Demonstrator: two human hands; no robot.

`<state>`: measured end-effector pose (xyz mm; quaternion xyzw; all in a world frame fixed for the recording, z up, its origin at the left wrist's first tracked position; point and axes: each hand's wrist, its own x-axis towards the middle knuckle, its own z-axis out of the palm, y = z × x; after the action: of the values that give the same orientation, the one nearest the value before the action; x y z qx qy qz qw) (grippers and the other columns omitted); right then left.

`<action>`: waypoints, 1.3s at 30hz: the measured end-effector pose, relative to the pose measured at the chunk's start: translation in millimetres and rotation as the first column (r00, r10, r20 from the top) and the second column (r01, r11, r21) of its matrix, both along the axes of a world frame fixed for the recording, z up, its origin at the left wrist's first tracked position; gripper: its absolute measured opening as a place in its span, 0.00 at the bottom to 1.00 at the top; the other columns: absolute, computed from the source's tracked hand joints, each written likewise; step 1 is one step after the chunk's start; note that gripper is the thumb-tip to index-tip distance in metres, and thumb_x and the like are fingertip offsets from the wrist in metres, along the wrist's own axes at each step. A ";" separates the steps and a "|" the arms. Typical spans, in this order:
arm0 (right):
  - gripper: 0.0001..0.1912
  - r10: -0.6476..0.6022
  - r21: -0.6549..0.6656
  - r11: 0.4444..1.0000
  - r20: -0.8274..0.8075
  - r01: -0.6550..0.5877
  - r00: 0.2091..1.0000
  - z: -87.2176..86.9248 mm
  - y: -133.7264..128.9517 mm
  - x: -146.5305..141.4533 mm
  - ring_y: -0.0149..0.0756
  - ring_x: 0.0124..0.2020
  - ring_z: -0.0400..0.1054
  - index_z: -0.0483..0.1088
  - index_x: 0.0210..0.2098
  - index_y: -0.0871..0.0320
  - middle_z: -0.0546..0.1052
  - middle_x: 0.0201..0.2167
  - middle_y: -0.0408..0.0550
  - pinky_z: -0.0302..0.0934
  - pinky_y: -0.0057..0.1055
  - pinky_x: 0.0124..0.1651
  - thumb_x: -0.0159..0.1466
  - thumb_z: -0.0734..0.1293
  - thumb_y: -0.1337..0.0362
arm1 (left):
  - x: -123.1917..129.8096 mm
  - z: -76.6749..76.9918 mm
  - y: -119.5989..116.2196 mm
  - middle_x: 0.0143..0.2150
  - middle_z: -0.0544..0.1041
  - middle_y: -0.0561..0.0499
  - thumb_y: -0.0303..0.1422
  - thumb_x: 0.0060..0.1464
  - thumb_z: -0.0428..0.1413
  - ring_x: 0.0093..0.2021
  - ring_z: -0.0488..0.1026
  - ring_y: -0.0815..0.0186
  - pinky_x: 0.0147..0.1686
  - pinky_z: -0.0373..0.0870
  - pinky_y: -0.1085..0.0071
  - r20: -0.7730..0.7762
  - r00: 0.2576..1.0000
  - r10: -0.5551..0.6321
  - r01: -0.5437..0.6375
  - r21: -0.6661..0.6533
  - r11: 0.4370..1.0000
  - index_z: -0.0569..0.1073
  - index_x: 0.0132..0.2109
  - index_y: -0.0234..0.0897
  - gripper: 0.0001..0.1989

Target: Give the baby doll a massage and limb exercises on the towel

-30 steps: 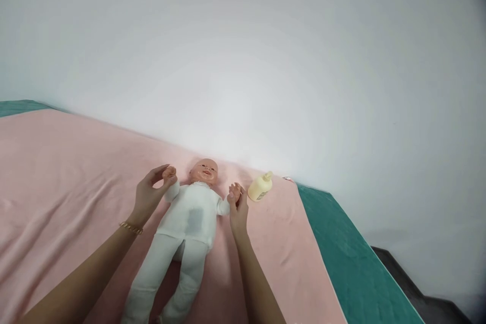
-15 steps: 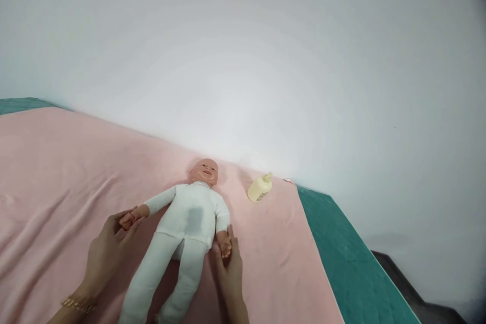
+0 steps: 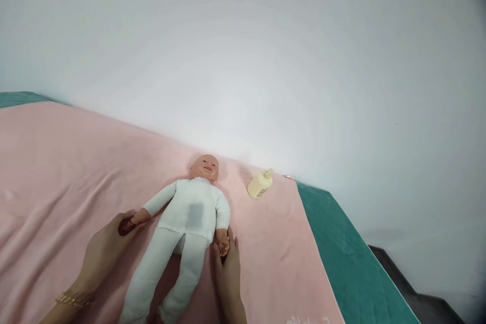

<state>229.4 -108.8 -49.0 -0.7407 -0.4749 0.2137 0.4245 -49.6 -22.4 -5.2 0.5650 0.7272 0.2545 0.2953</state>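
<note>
A doll lies face up on a pink blanket, head towards twelve o'clock and legs towards seven, in a white outfit with a grey patch on the chest. Taking the doll's chest as the centre of the dial, the person's left hand is near eight o'clock, thumb and fingers closed round the doll's hand on that side; a gold bracelet circles its wrist. The right hand, at five o'clock, holds the doll's other hand between thumb and fingers; how firmly, I cannot tell. A pale yellow bottle sits between two and three o'clock, near the doll. Green fabric shows beyond the blanket's edge at three, and a white wall rises at twelve.
</note>
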 end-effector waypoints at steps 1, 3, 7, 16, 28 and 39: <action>0.30 -0.017 0.012 1.000 -0.049 0.018 0.999 0.7 -0.4 0.9 0.54 0.66 0.56 0.65 0.61 0.60 0.68 0.61 0.56 0.56 0.49 0.63 0.63 0.64 0.52 | -4.0 -0.5 2.9 0.37 0.81 0.49 0.48 0.54 0.50 0.36 0.77 0.50 0.30 0.69 0.64 0.013 1.000 0.014 -0.014 -0.024 1.000 0.72 0.44 0.45 0.16; 0.31 -0.025 0.031 0.999 -0.138 0.029 0.990 4.8 -0.2 2.9 0.52 0.62 0.63 0.64 0.61 0.59 0.71 0.59 0.56 0.62 0.44 0.59 0.63 0.64 0.51 | -11.7 -1.7 10.0 0.38 0.81 0.49 0.47 0.53 0.50 0.38 0.77 0.50 0.31 0.69 0.63 0.034 0.998 0.046 -0.045 -0.023 0.999 0.72 0.45 0.45 0.17; 0.32 -0.010 0.038 0.999 -0.242 0.020 0.970 19.5 8.8 9.8 0.47 0.56 0.69 0.59 0.64 0.58 0.73 0.57 0.55 0.67 0.39 0.53 0.66 0.61 0.49 | -16.0 1.5 24.2 0.46 0.80 0.45 0.49 0.50 0.53 0.45 0.76 0.47 0.35 0.70 0.60 0.092 0.990 0.104 -0.116 0.143 0.983 0.72 0.51 0.44 0.23; 0.22 0.004 0.282 0.955 -0.315 0.090 0.949 55.9 75.3 34.8 0.43 0.54 0.68 0.64 0.58 0.56 0.70 0.57 0.53 0.65 0.46 0.55 0.68 0.63 0.55 | 29.9 28.5 73.9 0.47 0.80 0.46 0.44 0.45 0.62 0.49 0.75 0.53 0.49 0.72 0.59 0.652 0.756 0.066 -0.338 0.301 0.892 0.76 0.47 0.38 0.23; 0.18 -0.025 0.236 0.965 -0.359 0.117 0.933 73.3 183.6 41.2 0.43 0.49 0.70 0.67 0.53 0.60 0.71 0.51 0.50 0.68 0.44 0.49 0.68 0.64 0.57 | 76.4 9.4 186.0 0.34 0.80 0.42 0.52 0.36 0.63 0.36 0.75 0.57 0.32 0.70 0.68 0.718 0.695 -0.031 -0.113 0.152 0.982 0.79 0.36 0.29 0.29; 0.18 -0.030 0.188 0.977 -0.363 0.105 0.931 64.0 188.6 27.9 0.44 0.49 0.69 0.68 0.52 0.61 0.71 0.51 0.49 0.68 0.43 0.49 0.68 0.63 0.56 | 77.7 -9.0 194.5 0.23 0.76 0.45 0.56 0.38 0.61 0.25 0.69 0.62 0.22 0.62 0.70 0.639 0.766 -0.076 0.022 0.093 0.995 0.77 0.27 0.28 0.29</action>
<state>257.3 79.8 15.0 -0.6577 -0.3833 0.2804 0.5847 28.0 172.1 -14.2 0.4743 0.5569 0.4531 0.5095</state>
